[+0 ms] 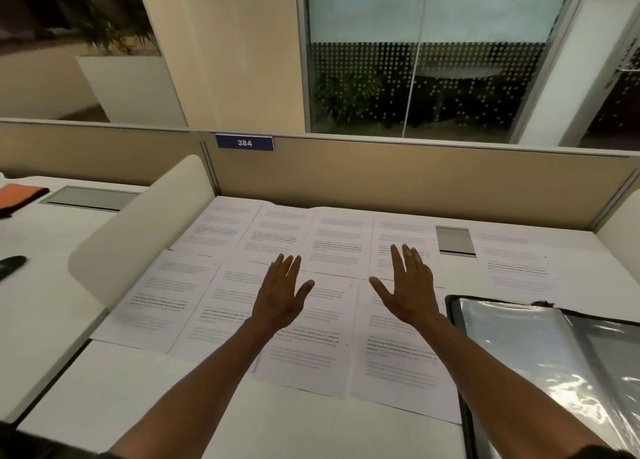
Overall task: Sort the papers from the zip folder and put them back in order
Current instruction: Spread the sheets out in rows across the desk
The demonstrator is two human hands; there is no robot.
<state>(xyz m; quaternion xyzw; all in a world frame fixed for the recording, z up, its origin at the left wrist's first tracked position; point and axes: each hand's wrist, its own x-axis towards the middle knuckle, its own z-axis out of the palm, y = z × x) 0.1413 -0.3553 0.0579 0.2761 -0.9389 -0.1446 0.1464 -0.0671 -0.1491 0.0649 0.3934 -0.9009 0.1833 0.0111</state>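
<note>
So the papers [311, 285] are all spread out flat on the white table [104, 389], two rows of printed sheets laid edge to edge, with one more sheet [516, 264] off on its own. Using the zip folder [554, 354] as the reference: it lies open at the table's right edge, clear plastic sleeves catching the light, and the two rows sit just to its left, the nearest sheet touching or slightly tucked under its dark border. The lone sheet is right behind the folder, and a grey cable hatch [454, 240] sits behind the folder too, between that sheet and the back row. Both hands are out over the papers left of the folder, fingers straight and spread, palms down, holding nothing. The right hand [408, 289] is the nearer one to the folder, the left hand [280, 296] further off to the left, a clear gap between them. Can't tell if they're actually touching the sheets or just hovering above. Further behind the folder there's a beige partition [398, 178] with a blue 384 tag [244, 142].
</note>
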